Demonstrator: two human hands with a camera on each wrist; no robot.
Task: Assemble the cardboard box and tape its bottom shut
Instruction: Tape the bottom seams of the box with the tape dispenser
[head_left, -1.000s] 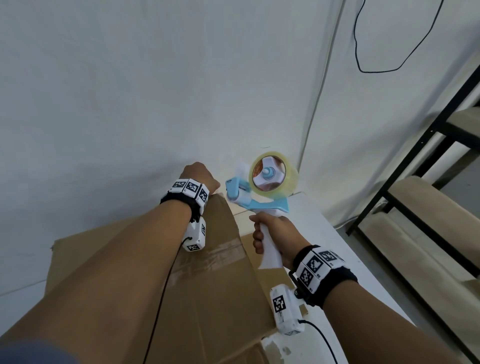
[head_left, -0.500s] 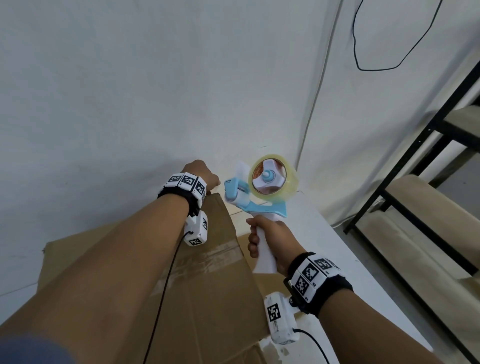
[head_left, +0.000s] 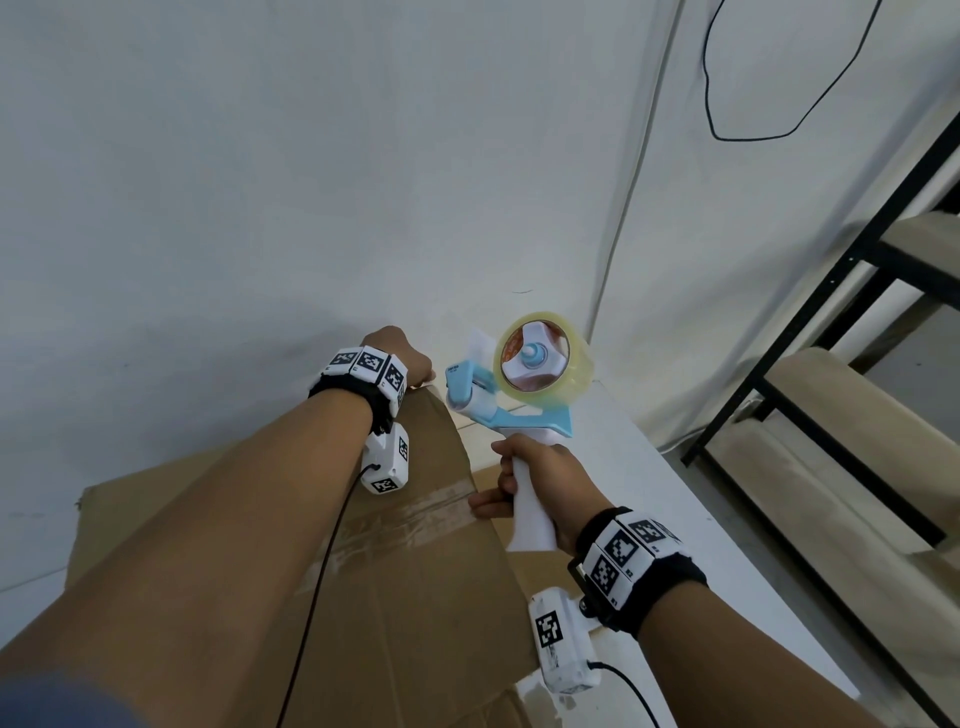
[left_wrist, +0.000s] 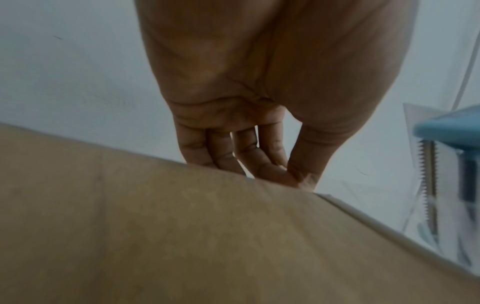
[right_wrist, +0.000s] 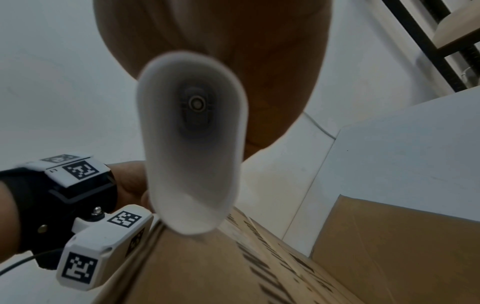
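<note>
The brown cardboard box (head_left: 415, 597) lies on the table in front of me, an old strip of clear tape (head_left: 415, 514) across its top face. My left hand (head_left: 402, 356) is at the box's far edge. In the left wrist view its fingers (left_wrist: 233, 152) reach down behind that edge of the box (left_wrist: 182, 236) and the thumb meets the index finger there. My right hand (head_left: 540, 478) grips the white handle (right_wrist: 192, 144) of a blue tape dispenser (head_left: 519, 415). The dispenser is held upright just right of the left hand, and its clear roll (head_left: 540, 366) and serrated blade (left_wrist: 424, 185) stay off the box.
The white table (head_left: 649, 467) runs along a white wall. A flat cardboard panel (right_wrist: 402, 246) lies on it right of the box. A black metal shelf rack (head_left: 831, 322) stands at the right, across a gap of floor. A black cable (head_left: 727, 104) hangs on the wall.
Hardly anything: my right hand and the dispenser have drifted slightly left toward the box. The left hand stays at the far edge.
</note>
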